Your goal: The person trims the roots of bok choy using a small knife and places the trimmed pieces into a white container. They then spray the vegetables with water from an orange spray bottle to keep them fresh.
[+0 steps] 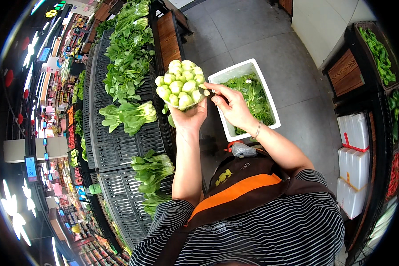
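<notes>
Bunch (180, 84): greens, held clear of the bench (117, 153) beside its right edge; pale stalk ends are turned to the camera.
Left hand (189, 117): placed beneath the bunch, which is grasped from below; most of its fingers are hidden by the stalks.
Right hand (235, 104): held at the bunch's right edge; something small and dark (211, 93) seems pinched between thumb and fingers (218, 88), its kind not made out.
Room: a shop, with lights and stocked shelves seen at far left.
Floor (297, 80): laid in grey tiles.
Bench: topped with black slats; leafy greens (128, 66) are heaped at its far end, and more bunches are laid nearer.
White boxes (352, 162): stacked at right, below green peppers (377, 55).
Foam box (267, 95): filled with loose leaves (259, 104); its left rim is partly covered by the right hand.
Clear bag (244, 150): seen just below the foam box.
</notes>
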### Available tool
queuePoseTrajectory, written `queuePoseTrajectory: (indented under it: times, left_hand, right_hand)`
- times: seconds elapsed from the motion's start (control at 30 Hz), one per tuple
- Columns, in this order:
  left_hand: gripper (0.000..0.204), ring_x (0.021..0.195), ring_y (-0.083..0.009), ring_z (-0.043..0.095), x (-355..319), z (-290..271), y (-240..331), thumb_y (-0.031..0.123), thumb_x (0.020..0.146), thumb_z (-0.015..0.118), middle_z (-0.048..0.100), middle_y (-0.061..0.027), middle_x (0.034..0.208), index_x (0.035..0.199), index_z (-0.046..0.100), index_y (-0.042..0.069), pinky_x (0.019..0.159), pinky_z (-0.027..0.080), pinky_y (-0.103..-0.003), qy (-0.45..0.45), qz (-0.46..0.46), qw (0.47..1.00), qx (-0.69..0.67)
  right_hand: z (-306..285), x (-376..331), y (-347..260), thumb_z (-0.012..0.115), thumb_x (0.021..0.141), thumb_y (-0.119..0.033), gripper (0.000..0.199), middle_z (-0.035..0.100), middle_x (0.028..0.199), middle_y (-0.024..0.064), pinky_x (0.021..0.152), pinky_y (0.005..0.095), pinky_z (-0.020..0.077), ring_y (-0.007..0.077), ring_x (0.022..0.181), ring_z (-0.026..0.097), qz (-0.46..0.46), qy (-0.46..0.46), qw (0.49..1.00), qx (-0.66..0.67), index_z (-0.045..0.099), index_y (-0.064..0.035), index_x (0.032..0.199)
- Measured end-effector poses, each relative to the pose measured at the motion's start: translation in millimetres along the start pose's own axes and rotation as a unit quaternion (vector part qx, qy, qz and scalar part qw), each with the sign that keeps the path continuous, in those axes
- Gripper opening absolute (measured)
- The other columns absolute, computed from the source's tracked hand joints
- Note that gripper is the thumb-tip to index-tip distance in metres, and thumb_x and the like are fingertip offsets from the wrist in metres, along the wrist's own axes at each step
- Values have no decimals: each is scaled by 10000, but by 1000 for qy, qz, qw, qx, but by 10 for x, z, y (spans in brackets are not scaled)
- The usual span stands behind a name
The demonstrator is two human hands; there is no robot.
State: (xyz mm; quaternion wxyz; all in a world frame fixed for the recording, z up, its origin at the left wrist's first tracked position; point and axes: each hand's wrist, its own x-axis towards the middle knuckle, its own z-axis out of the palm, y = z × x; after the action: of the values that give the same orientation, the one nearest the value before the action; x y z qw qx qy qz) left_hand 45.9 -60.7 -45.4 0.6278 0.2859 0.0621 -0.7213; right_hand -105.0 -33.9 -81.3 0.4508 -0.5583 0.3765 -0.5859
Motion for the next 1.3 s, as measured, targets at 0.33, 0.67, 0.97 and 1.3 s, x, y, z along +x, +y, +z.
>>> queuePoseTrajectory:
  times: [0.33, 0.67, 0.97, 1.3]
  left_hand:
    - [438, 1218, -279, 519, -61, 46, -156, 384, 918, 536, 561, -71, 1303, 1257, 563, 109, 1040, 423, -458, -10, -28, 998, -50]
    - [499, 1255, -306, 484, -63, 72, -42, 421, 927, 470, 514, -102, 1354, 1296, 530, 90, 1057, 396, -489, -25, 22, 999, -26]
    - [548, 1206, -269, 514, -48, -81, -17, 490, 914, 400, 541, -76, 1304, 1301, 511, 117, 979, 454, -458, -18, 88, 993, 77]
    - [635, 1206, -304, 501, -173, 114, -212, 528, 926, 287, 496, -118, 1345, 1364, 448, 99, 997, 439, -454, -35, 169, 972, 160]
  right_hand:
    - [-73, 59, 127, 536, 958, -121, 242, 616, 890, 36, 580, 217, 427, 65, 658, 498, 133, 9, 931, 340, 595, -19, 1170]
    - [-211, 55, 449, 513, 975, -233, 239, 606, 864, 44, 436, 202, 286, 43, 515, 334, 382, 57, 853, 350, 545, -20, 1077]
    - [8, -5, -156, 539, 917, -36, 363, 638, 812, 41, 673, 245, 483, 98, 726, 600, 14, -68, 996, 54, 530, -73, 1278]
    - [194, -125, -355, 551, 913, -49, 458, 598, 764, 47, 680, 256, 477, 100, 685, 562, 37, -93, 994, 39, 501, -116, 1364]
